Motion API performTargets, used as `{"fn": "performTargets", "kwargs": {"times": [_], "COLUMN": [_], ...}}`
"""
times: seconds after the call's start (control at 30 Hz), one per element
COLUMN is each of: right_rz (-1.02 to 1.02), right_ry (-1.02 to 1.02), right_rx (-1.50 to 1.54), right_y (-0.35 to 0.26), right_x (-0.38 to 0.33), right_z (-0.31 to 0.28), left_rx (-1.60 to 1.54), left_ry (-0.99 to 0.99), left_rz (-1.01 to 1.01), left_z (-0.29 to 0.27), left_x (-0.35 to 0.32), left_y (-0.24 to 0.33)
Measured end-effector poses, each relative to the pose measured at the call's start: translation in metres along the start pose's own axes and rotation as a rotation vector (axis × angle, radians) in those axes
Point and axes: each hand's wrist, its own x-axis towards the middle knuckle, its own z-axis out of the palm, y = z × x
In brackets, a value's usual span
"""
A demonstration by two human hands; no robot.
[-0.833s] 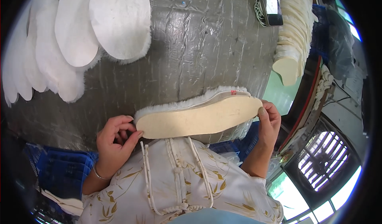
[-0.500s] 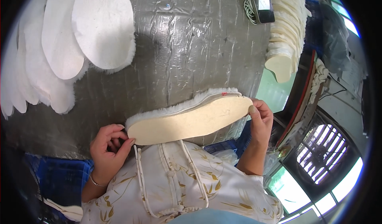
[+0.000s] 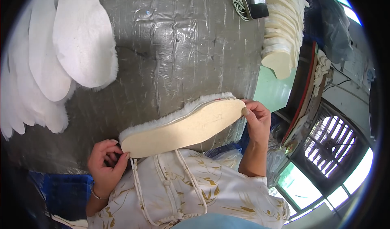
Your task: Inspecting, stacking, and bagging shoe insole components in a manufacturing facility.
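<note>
A worktable covered in crinkled grey plastic sheeting (image 3: 183, 46) fills the frame, with a fan of white fleece insoles (image 3: 61, 54) overlapping at ten o'clock and a stack of cream insoles (image 3: 282, 29) at one o'clock beside a dark device with a coiled cable (image 3: 252, 1). Just below centre, a fleece-edged tan insole (image 3: 187, 127) is held level above the table's near edge, its smooth underside facing up. The left hand (image 3: 105, 166) pinches its heel end at seven o'clock, the right hand (image 3: 256, 121) its toe end at three o'clock, both closed on it.

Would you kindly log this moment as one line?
left hand: pinches insole end | right hand: pinches other end | fleece-edged insole: held above table
</note>
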Motion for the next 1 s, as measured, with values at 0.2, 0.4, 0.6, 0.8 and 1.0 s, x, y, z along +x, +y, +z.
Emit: {"fn": "performTargets", "kwargs": {"times": [0.2, 0.4, 0.6, 0.8, 1.0], "right_rz": [0.0, 0.0, 0.006, 0.011, 0.012], "right_ry": [-0.022, -0.048, -0.084, -0.101, -0.083], "right_rx": [0.005, 0.02, 0.051, 0.047, 0.023], "right_y": [-0.0001, 0.0012, -0.0017, -0.0035, -0.0038], "right_x": [0.0026, 0.0042, 0.0051, 0.0057, 0.0062], "right_z": [-0.0017, -0.0033, -0.0017, -0.0047, -0.0028], "left_rx": [0.027, -0.008, -0.043, -0.038, -0.054], "left_ry": [0.043, 0.034, 0.038, 0.033, 0.041], "left_rz": [-0.024, -0.051, -0.141, -0.141, -0.149], "left_z": [0.0016, 0.0017, -0.0002, 0.0016, 0.0007], "left_x": [0.0003, 0.0006, -0.0028, -0.0007, -0.0007], "left_y": [0.0002, -0.0002, 0.0004, 0.0003, 0.0003]}}
